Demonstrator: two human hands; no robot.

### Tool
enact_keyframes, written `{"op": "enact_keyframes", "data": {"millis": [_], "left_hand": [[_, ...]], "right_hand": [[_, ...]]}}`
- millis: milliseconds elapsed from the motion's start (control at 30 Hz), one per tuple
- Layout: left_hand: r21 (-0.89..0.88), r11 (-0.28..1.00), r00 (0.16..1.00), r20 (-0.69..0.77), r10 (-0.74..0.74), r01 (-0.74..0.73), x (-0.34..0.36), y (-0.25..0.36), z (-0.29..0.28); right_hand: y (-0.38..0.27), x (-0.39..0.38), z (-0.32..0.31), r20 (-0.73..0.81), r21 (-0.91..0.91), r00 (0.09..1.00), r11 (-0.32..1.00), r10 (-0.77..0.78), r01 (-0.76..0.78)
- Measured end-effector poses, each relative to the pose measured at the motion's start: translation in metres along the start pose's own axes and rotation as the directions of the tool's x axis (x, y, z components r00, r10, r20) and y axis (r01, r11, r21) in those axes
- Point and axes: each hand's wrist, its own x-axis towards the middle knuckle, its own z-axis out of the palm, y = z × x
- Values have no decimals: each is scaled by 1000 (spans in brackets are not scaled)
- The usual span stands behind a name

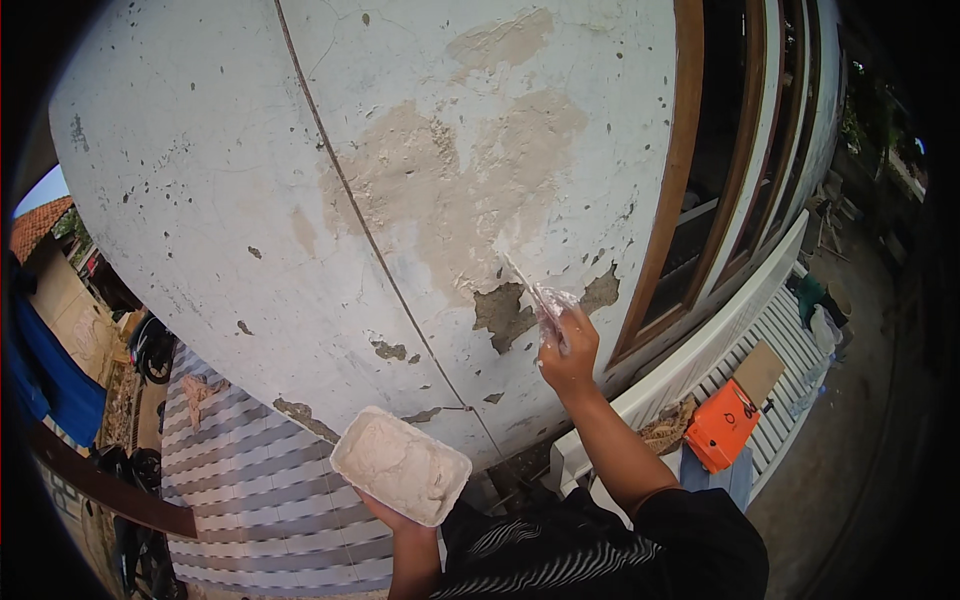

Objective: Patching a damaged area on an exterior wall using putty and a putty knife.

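My left hand (385, 508) holds up a white rectangular tub (350, 466) from below. Pale, creamy putty (400, 460) fills it, with a scooped, uneven surface. My right hand (568, 350) is closed round a putty knife (540, 292) smeared with white paste, its tip against the wall or very close to it. Paste also coats my fingers, and the tool's handle is mostly hidden by them. The white wall (250, 190) has broad beige filled patches (400, 175). Right by the knife, paint has come off and bare grey patches (503, 318) show.
A thin cable (345, 185) runs down the wall. Brown window frames (655, 290) stand to the right. Below them, a white slatted bench (775, 355) carries an orange bag (722, 425) and cardboard (757, 372). Striped floor tiles (250, 500) lie at left, with a motorbike (152, 350) beyond.
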Motion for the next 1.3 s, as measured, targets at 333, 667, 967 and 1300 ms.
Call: {"op": "enact_keyframes", "data": {"millis": [333, 667, 967, 1300], "left_hand": [[12, 1000, 1000, -21, -14, 14, 0, 4, -7], [-6, 998, 998, -7, -63, 63, 4, 2, 2], [-24, 997, 997, 18, -69, 70, 1, 0, 7], [-2, 1000, 1000, 26, -13, 13, -10, 7, 4]], "right_hand": [[-22, -38, 66, 257, -282, 958, 939, -124, 197], [-34, -41, 70, 310, -302, 944, 931, -110, 208], [-26, -73, 63, 468, -366, 881, 892, -71, 266], [-34, -54, -5, 365, -156, 926, 987, 96, -41]]}}
